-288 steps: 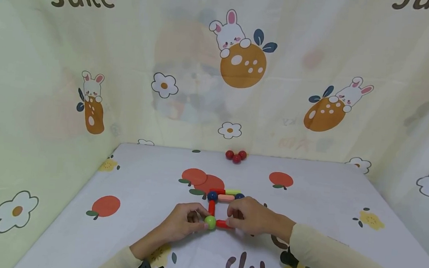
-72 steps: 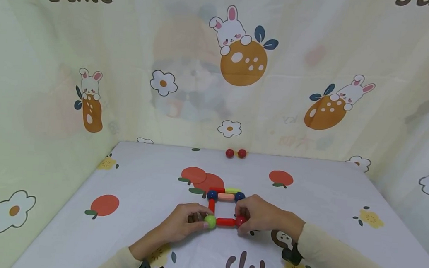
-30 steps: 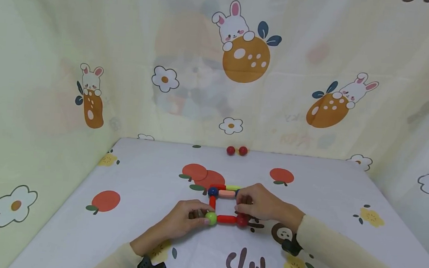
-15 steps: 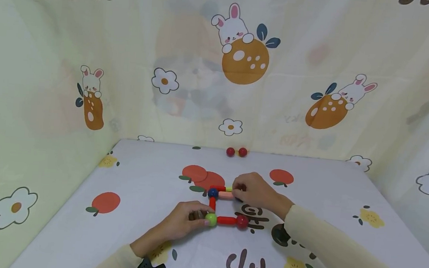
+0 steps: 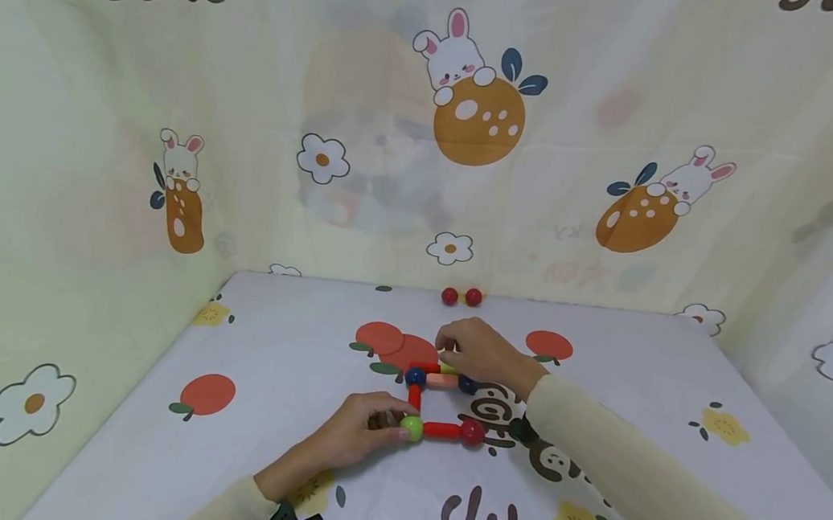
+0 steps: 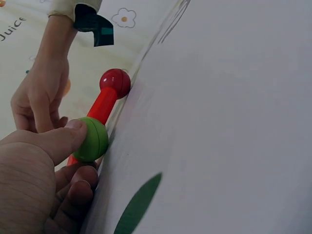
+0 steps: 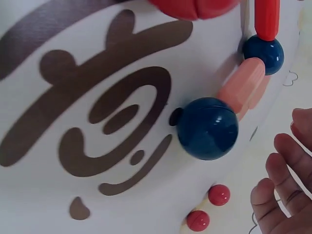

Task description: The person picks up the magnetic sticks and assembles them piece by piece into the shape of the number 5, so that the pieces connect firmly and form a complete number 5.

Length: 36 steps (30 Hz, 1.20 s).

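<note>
My left hand point(image 5: 368, 430) pinches a green ball point(image 5: 412, 429) between thumb and fingers. The ball is a corner of a flat frame of magnetic balls and rods. From it a red rod point(image 5: 442, 431) runs right to a red ball point(image 5: 473, 434), and another red rod point(image 5: 415, 399) runs back to a blue ball point(image 5: 415, 377). A pink rod point(image 5: 442, 381) links that to a second blue ball point(image 7: 208, 129). My right hand point(image 5: 486, 352) hovers at a yellow-green rod point(image 5: 447, 369) behind the frame; its fingers point(image 7: 287, 158) are loosely bent, with nothing visible between them.
Beside the yellow-green rod lies a loose red rod point(image 5: 423, 367). Two red balls point(image 5: 449, 296) sit at the table's far edge, against the printed curtain point(image 5: 368, 232). The white tablecloth point(image 5: 295, 332) carries printed fruit, flowers and lettering.
One of three red balls at the back now sits on the front red rod's end. My right hand has released it and moved back to the yellow-green rod. My left hand stays on the green ball.
</note>
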### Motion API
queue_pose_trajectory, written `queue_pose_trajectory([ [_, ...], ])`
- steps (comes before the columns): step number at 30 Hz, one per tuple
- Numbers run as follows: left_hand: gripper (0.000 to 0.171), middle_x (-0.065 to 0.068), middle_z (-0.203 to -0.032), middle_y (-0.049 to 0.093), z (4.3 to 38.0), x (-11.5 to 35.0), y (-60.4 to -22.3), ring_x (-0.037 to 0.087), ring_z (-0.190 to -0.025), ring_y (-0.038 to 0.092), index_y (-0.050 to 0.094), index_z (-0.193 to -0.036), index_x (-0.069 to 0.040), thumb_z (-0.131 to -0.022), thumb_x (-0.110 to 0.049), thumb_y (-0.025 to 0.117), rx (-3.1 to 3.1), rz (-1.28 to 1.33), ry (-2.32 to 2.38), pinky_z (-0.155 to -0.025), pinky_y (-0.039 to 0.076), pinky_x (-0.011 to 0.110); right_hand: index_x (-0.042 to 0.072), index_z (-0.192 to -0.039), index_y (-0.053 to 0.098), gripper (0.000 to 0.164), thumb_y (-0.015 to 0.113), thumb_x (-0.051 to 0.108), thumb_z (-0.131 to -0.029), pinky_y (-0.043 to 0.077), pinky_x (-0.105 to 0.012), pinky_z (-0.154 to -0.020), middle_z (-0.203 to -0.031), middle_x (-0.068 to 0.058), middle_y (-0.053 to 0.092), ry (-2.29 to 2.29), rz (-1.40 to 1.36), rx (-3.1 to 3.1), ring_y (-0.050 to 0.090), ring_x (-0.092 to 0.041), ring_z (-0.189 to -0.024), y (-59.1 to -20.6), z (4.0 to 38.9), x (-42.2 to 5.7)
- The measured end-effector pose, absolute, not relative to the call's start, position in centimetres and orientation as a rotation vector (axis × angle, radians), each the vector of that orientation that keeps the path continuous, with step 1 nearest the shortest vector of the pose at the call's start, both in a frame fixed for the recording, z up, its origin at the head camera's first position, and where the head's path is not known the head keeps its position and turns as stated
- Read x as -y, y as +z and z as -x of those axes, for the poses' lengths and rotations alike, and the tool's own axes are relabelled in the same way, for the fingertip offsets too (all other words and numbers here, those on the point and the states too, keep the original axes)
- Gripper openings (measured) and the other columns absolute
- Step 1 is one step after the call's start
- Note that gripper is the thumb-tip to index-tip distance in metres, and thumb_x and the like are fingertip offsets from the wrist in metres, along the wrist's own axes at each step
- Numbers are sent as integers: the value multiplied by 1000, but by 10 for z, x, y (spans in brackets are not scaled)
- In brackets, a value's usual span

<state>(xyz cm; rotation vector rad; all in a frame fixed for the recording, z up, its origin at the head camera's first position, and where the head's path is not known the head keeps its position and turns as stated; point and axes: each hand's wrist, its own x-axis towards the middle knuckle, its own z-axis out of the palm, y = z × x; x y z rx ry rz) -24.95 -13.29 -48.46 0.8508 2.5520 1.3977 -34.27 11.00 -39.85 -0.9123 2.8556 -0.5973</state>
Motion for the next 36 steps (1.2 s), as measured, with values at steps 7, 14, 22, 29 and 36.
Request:
queue_pose_trajectory([
  [7, 29, -10, -101, 68, 250, 130, -482, 10, -80, 59, 73, -123, -22, -94, -25, 75, -2545, -839, 1382, -70, 51, 23, 9, -115, 73, 21, 69, 12, -95, 56, -33, -86, -99, 3, 70, -553, 937, -2813, 61, -16, -94, -392, 347, -104],
  [14, 29, -11, -100, 68, 252, 130, -481, 9, -80, 59, 73, -123, -22, -94, -25, 75, -2554, -858, 1383, -69, 50, 23, 10, -117, 72, 22, 69, 12, -96, 55, -36, -92, -103, 2, 69, -496, 904, -2826, 61, -17, -97, -391, 352, -92],
  [22, 29, -12, -101, 67, 247, 133, -484, 8, -78, 59, 73, -122, -25, -93, -26, 75, -2572, -844, 1381, -69, 51, 22, 12, -117, 73, 22, 70, 10, -95, 55, -35, -88, -100, 2, 67, -445, 865, -2807, 59, -18, -95, -400, 352, -83],
  [29, 29, -12, -99, 67, 248, 131, -483, 8, -78, 58, 73, -122, -23, -93, -27, 75, -2566, -854, 1387, -68, 50, 22, 12, -117, 73, 22, 72, 12, -94, 55, -35, -89, -101, 0, 67, -427, 791, -2808, 58, -18, -94, -402, 352, -83],
  [36, 28, -12, -98, 67, 247, 131, -483, 9, -78, 58, 74, -121, -25, -93, -26, 76, -2561, -823, 1390, -67, 50, 22, 14, -118, 75, 26, 75, 14, -92, 54, -35, -84, -98, 2, 66, -428, 745, -2780, 57, -18, -93, -410, 356, -81],
])
